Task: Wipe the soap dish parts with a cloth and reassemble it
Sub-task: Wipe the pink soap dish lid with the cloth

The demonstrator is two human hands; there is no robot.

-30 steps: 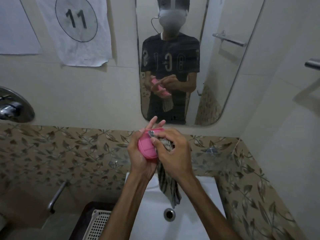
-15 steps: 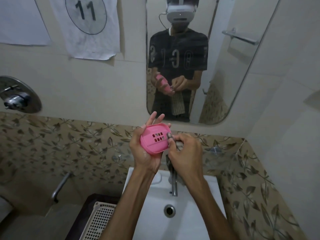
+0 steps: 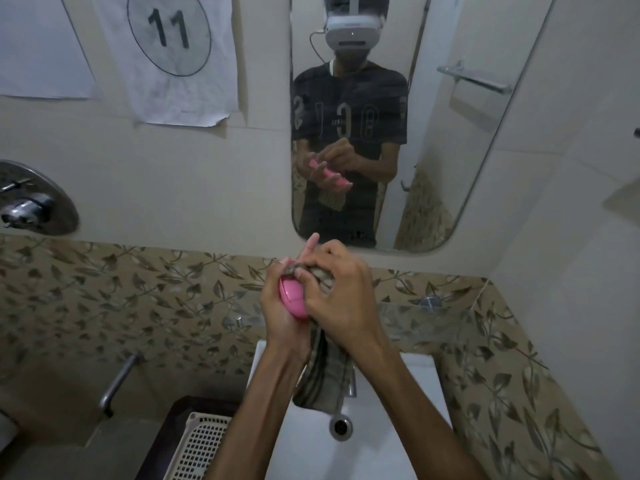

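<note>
At the far left a chrome wall valve [image 3: 33, 199] sits on the pale wall, with a plain sheet of paper [image 3: 38, 46] above it and, just to its right, a second sheet with the number 11 in a circle [image 3: 169, 39]. Lower down, a metal handle [image 3: 117, 382] slants in front of the leaf-patterned tiles [image 3: 138, 296], and a white perforated basket [image 3: 201, 445] lies at the bottom edge beside the white basin [image 3: 391, 420]. Above the basin the left hand [image 3: 284, 306] is curled around a pink soap dish part [image 3: 293, 297], holding it on edge with the fingers stretched up behind it. The right hand [image 3: 343, 296] is closed over a grey striped cloth [image 3: 322, 368], pressing a bunched bit of it against the pink part with fingers and thumb; the rest of the cloth hangs down between the wrists toward the basin's drain [image 3: 341, 426]. A tap [image 3: 351, 382] is partly hidden behind the cloth. On the wall above, a mirror [image 3: 450, 133] reflects the person in a dark shirt holding the pink piece and cloth.
</note>
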